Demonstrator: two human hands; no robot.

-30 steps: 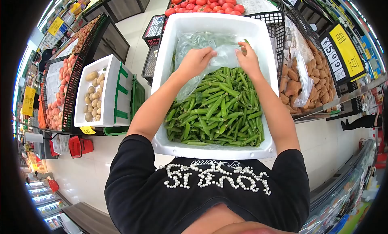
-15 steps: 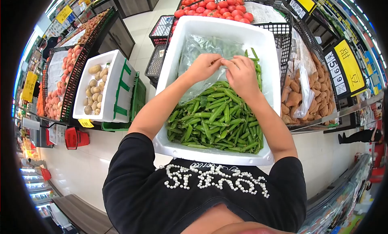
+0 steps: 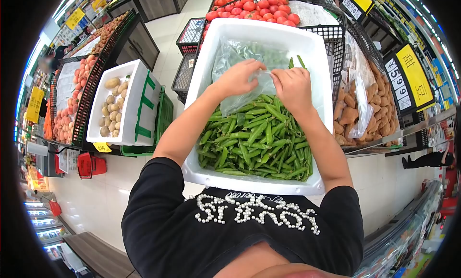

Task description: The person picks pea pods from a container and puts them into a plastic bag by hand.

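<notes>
A clear plastic bag (image 3: pixel 235 57) lies in the back of a white foam box (image 3: pixel 192 98), with something green showing through its far part. My right hand (image 3: pixel 294 86) pinches the gathered edge of the bag between thumb and fingers. Just to its left, my left hand (image 3: pixel 238 78) is curled at the same stretch of plastic, palm side hidden, thumb and forefinger slightly parted around it. Below both hands, a heap of green pea pods (image 3: pixel 259 139) fills the near part of the box. A few pods stand against the right wall.
Tomatoes (image 3: pixel 249 6) lie beyond the box. To the right are brown root vegetables (image 3: pixel 365 110) and a yellow price sign (image 3: pixel 415 78). Left stands a foam box of potatoes (image 3: pixel 139 100) beside black crates (image 3: pixel 191 33). A red basket (image 3: pixel 91 165) sits on the floor.
My hands have moved apart, from nearly touching to a small gap with plastic stretched across it. The left hand's fingers have loosened somewhat; the right hand has shifted slightly right.
</notes>
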